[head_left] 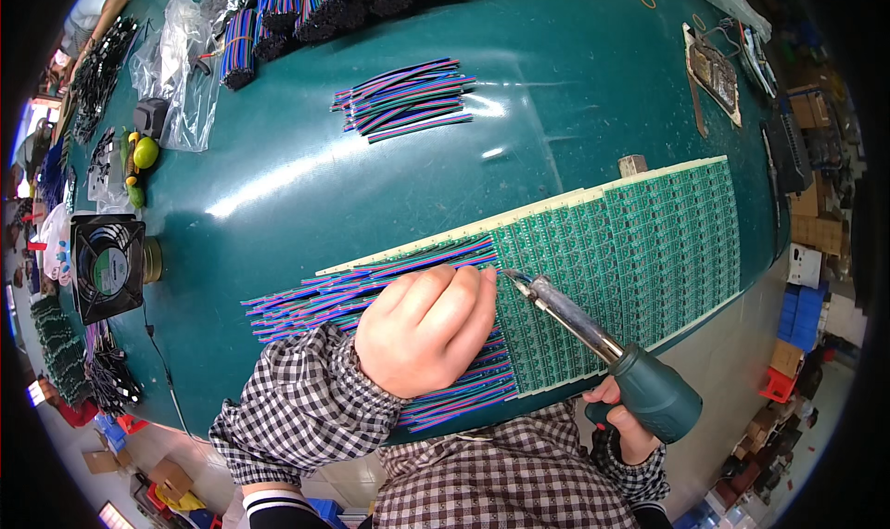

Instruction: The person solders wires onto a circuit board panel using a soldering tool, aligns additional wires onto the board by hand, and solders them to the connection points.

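Observation:
My right hand [634,436] grips the green handle of a soldering gun [654,395]. Its metal barrel slants up and left, bringing the tip close to the fingertips of my left hand [428,330]. Those fingers are closed in a pinch, apparently on a short multicoloured ribbon wire at the edge of the green circuit boards; the grip itself is mostly hidden. Beneath and around this hand, rows of blue, red, green and black ribbon wires [306,308] stretch leftward from the boards. The wide sheet of small green circuit boards [640,260] fills the area to the right.
A loose pile of cut ribbon wires [403,98] lies farther back, with banded bundles [315,10] behind. At left stand a small black fan [109,267] and a clear plastic bag [185,75]. A metal block [632,165] touches the boards' far edge; a soldering tray [712,75] sits far right.

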`<state>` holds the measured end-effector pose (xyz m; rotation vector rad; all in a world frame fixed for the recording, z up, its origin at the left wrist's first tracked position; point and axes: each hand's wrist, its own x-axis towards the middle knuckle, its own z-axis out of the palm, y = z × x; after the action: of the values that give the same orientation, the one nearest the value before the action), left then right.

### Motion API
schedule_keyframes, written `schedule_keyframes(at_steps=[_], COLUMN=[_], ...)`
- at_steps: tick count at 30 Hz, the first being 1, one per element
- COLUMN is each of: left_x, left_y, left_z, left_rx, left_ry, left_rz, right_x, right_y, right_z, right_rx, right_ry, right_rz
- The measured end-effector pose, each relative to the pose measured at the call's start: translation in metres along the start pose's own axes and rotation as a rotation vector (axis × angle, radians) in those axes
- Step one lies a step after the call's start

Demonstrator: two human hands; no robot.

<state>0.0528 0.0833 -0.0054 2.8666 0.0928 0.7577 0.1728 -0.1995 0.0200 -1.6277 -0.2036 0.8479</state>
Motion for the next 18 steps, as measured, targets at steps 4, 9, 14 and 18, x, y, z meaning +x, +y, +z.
schedule_keyframes(at_steps=[4, 9, 14, 18], left_x=[-0.0004, 0.0002, 0.0004, 0.0006], left_y=[-0.001, -0.0007, -0.0007, -0.0002], left_z=[0.0007, -0.0009, -0.0011, -0.0007], left_rx=[-0.002, -0.011, -0.004, 0.001], left_ry=[0.003, -0.007, -0.012, -0.005], left_rz=[0.012, 0.007, 0.013, 0.009], right_x=[-0.0002, -0.001, -0.0007, 0.0006], right_y=[-0.0001, 0.0012, 0.0014, 0.0014], right_z=[0.0011, -0.0002, -0.0015, 0.003], right_rx=[0.006, 0.027, -0.015, 0.052], right_ry=[0.004, 0.012, 0.01, 0.043], right_rz=[-0.009, -0.003, -0.026, -0.054])
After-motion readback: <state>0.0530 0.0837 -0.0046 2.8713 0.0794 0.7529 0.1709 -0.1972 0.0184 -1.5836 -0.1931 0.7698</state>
